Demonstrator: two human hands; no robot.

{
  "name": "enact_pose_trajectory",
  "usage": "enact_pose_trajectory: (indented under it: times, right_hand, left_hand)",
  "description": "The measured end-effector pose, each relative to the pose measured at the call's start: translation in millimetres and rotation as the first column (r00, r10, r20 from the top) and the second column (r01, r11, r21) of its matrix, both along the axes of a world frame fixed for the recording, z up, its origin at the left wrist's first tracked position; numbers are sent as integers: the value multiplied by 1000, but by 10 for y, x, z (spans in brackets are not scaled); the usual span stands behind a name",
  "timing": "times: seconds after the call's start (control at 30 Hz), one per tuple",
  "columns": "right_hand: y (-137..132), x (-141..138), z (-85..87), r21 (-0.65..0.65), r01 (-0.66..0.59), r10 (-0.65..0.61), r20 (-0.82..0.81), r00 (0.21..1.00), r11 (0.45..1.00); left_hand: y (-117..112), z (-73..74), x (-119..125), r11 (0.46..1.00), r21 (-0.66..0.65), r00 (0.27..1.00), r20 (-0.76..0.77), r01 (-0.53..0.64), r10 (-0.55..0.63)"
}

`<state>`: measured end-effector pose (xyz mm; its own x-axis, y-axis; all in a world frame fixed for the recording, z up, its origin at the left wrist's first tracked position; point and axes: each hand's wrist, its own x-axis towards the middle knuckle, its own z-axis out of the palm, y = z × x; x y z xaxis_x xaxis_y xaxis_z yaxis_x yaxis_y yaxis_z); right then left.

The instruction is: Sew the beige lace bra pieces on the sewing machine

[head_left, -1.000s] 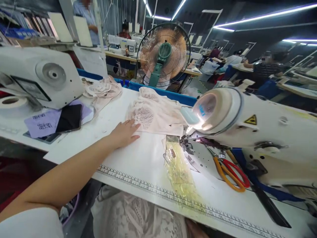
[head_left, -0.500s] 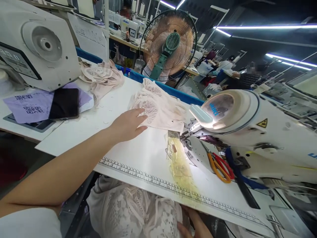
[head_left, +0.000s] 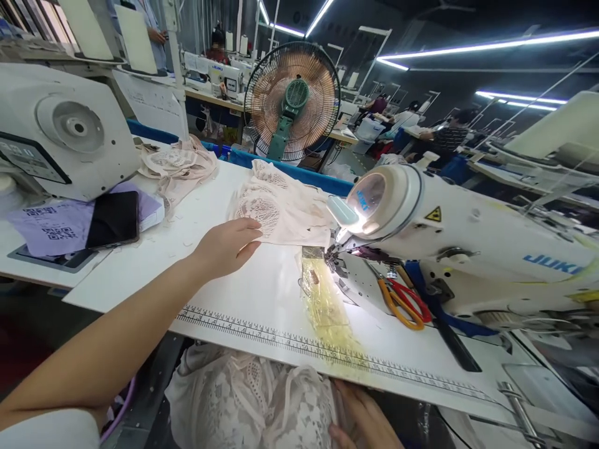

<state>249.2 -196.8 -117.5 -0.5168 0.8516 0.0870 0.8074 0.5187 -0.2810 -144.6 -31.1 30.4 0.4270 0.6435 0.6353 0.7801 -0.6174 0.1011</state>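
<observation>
On the white sewing table, my left hand [head_left: 229,247] rests with fingers extended, its fingertips at the near left edge of a pale pink lace garment [head_left: 299,209]. That garment lies flat, its right end close to the needle area of a sewing machine [head_left: 393,199]. Below the table edge, a pale lace bra [head_left: 234,399] lies over my lap. My right hand [head_left: 365,415] is at the bra's right side, fingers curled against its edge and partly hidden by the bra and the table.
Orange and red scissors [head_left: 405,304] lie by the machine. Yellowed tape [head_left: 327,305] and a printed ruler [head_left: 262,333] mark the tabletop. At left are a phone [head_left: 113,218], purple papers [head_left: 51,227], more pink garments [head_left: 180,163] and another machine [head_left: 70,134]. A fan [head_left: 294,93] stands behind.
My view has shifted, so the scene sits further left. The fingers of my left hand have come closer together beside the garment. My right hand remains at the bra, showing a little more.
</observation>
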Motion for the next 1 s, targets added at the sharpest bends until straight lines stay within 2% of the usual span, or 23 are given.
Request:
enact_pose_trajectory:
  times: [0.1,0.2,0.27,0.3,0.43,0.53,0.6,0.67,0.73,0.77,0.8,0.87,0.93,0.97,1.0]
  right_hand:
    - [34,-162,-9,65,-35,40,-74,996,997]
    - [5,-358,151,114,-48,69,-189,980,992]
    - [-23,-444,321,137,49,-12,-261,965,989]
    - [-29,-466,412,167,59,-8,-287,958,984]
    - [6,-437,805,276,10,81,-317,945,961]
    - [32,-377,1138,321,-3,113,-322,940,947]
    - [37,-350,1348,326,34,89,-355,931,945]
    - [59,-337,1512,298,81,54,-420,906,951]
    - [133,-336,1610,252,120,21,-493,870,960]
    - [194,-340,1633,209,132,-5,-516,856,969]
    - [269,-349,1639,136,133,-41,-531,846,982]
    - [446,-383,1607,-89,83,-119,-574,810,993]
    - [636,-442,1531,-326,-72,-173,-662,729,943]
    - [729,-480,1485,-394,-163,-182,-704,687,905]
    - [820,-523,1440,-417,-232,-167,-724,670,879]
  left_hand:
    - [-234,43,103,998,-37,998,33,55,-54]
    - [-616,2,151,975,-167,989,58,146,-138]
    - [-899,-26,132,944,-277,983,76,180,-165]
    - [-1034,-27,116,928,-325,983,90,182,-162]
    - [-1449,34,138,867,-460,975,185,193,-119]
    - [-1617,22,357,798,-540,953,273,267,-134]
    - [-1666,-42,587,701,-600,906,392,384,-161]
    - [-1674,-116,827,516,-663,814,567,542,-127]
    - [-1651,-157,1004,332,-680,733,678,653,-54]
    - [-1627,-156,1047,277,-681,711,703,678,-13]
    - [-1590,-137,1051,249,-685,696,716,685,54]
    - [-1469,-46,946,253,-700,649,714,668,260]
    - [-1277,105,729,284,-696,549,704,659,451]
    - [-1160,192,604,327,-676,517,726,661,454]
    - [-1034,279,482,379,-644,516,762,664,391]
